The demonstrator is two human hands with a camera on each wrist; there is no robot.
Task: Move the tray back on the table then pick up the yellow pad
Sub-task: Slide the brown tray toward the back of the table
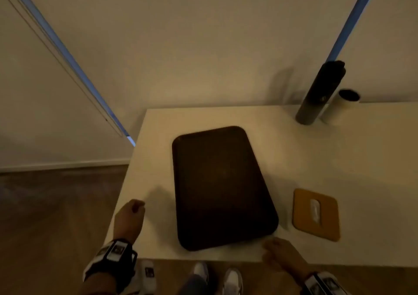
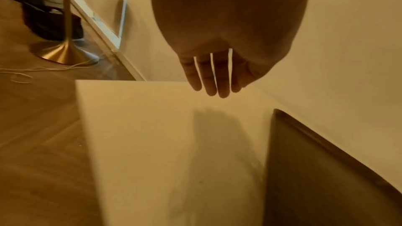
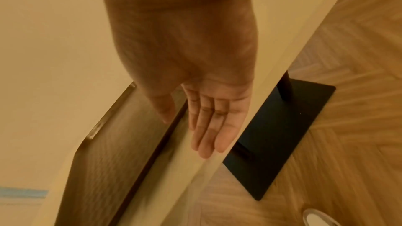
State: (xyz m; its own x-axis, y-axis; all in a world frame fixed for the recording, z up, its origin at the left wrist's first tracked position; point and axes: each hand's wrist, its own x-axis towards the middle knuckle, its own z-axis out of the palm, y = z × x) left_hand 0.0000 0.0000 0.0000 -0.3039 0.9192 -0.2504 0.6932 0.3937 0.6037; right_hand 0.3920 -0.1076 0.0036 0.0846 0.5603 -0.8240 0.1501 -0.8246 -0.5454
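A dark brown tray [image 1: 221, 186] lies flat on the white table [image 1: 339, 159], its long side running away from me. To its right lies the yellow pad [image 1: 316, 214] with a small white object [image 1: 315, 210] on top. My left hand [image 1: 132, 215] hovers over the table's left part, apart from the tray [image 2: 326, 178]; its fingers [image 2: 223, 82] hang straight and hold nothing. My right hand [image 1: 276, 251] is at the table's front edge by the tray's near right corner. Its straight fingers [image 3: 208, 126] lie beside the tray's rim [image 3: 174, 121] and grip nothing.
A tall dark cylinder [image 1: 319, 93] and a white cylinder with a dark top [image 1: 339, 107] stand at the table's back right, against the wall. The table's left edge drops to wooden floor. A black foot plate [image 3: 278, 135] sits below; a gold stand base [image 2: 63, 52] is on the floor at left.
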